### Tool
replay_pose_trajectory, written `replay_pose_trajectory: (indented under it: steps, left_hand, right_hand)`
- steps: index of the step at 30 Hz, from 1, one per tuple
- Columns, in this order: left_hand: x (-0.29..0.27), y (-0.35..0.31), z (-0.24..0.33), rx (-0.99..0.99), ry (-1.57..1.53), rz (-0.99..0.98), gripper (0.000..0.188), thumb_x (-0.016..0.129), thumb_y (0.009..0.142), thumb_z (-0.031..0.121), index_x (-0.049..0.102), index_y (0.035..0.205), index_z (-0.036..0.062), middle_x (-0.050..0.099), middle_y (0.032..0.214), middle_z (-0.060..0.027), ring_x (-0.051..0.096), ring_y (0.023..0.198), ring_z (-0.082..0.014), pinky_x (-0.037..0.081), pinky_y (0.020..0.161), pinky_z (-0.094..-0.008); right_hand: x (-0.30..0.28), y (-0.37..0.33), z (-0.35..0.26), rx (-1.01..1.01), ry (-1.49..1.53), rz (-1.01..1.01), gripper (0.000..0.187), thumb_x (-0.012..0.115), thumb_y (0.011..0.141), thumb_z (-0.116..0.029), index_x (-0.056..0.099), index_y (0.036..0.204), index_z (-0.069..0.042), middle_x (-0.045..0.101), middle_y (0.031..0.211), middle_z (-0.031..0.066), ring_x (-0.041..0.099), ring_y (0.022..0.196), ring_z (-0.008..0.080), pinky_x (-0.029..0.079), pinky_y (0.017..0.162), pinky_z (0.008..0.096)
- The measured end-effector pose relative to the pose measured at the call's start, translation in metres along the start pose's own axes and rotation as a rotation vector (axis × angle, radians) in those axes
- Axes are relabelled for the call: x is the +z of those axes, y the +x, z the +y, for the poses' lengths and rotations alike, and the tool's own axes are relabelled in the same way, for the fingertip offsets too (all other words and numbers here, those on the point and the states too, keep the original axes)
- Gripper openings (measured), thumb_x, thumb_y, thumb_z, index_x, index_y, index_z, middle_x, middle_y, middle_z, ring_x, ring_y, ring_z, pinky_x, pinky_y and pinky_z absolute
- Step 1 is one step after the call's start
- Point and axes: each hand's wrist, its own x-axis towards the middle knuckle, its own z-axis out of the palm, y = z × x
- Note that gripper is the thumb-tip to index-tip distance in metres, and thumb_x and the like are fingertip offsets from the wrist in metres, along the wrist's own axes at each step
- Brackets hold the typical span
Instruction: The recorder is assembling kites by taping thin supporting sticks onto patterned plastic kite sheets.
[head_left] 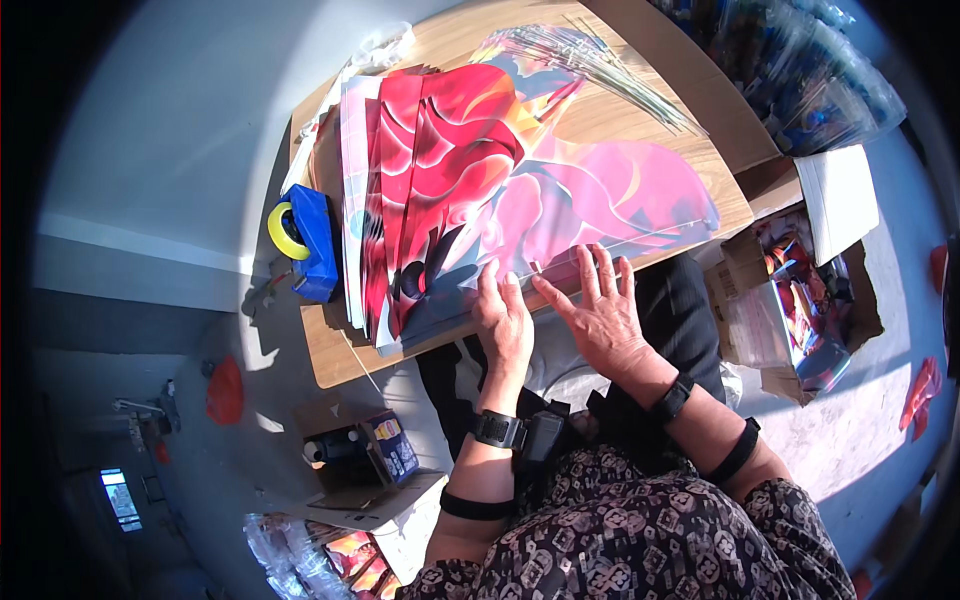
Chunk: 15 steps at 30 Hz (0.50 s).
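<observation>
A thin printed sheet (610,190) in pink and grey lies across the right part of the wooden table (715,185). Its near edge runs beneath my hands. My left hand (503,325) touches that edge with fingertips pointing away from me; the fingers look extended, with nothing visible in them. To its right, my right hand (607,325) rests its spread fingers on the same edge, palm down. Left of my hands, a fanned stack of red printed sheets (440,150) overlaps the pink one.
A bundle of thin rods (620,75) lies at the table's far side. Against the left edge stands a blue tape dispenser (317,245) with yellow tape. An open cardboard box (745,315) of colourful pieces is at right; another box (340,450) sits low left. Plastic-wrapped bundles (830,90) are far right.
</observation>
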Motion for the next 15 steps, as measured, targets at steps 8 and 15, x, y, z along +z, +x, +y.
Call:
replay_pose_trajectory:
  steps: [8, 15]
  left_hand:
    - [-0.023, -0.005, 0.027, 0.371, 0.468, -0.338, 0.062, 0.060, 0.087, 0.026, 0.037, 0.140, 0.0013, 0.029, 0.149, -0.0183, 0.025, 0.140, -0.0334, 0.026, 0.107, -0.0528]
    - [-0.016, -0.007, 0.019, 0.306, 0.564, -0.591, 0.072, 0.056, 0.090, 0.035, 0.025, 0.146, 0.0022, 0.022, 0.153, -0.0174, 0.015, 0.145, -0.0300, 0.009, 0.115, -0.0535]
  right_hand:
    - [-0.006, 0.003, 0.010, -0.028, 0.101, 0.092, 0.066, 0.054, 0.082, -0.016, 0.034, 0.144, -0.009, 0.028, 0.150, 0.0189, 0.025, 0.141, 0.0318, 0.011, 0.114, 0.0565]
    - [0.011, 0.006, 0.022, -0.108, 0.046, 0.042, 0.077, 0.063, 0.078, -0.025, 0.030, 0.146, -0.009, 0.028, 0.152, 0.0110, 0.028, 0.140, 0.0259, 0.014, 0.116, 0.0502]
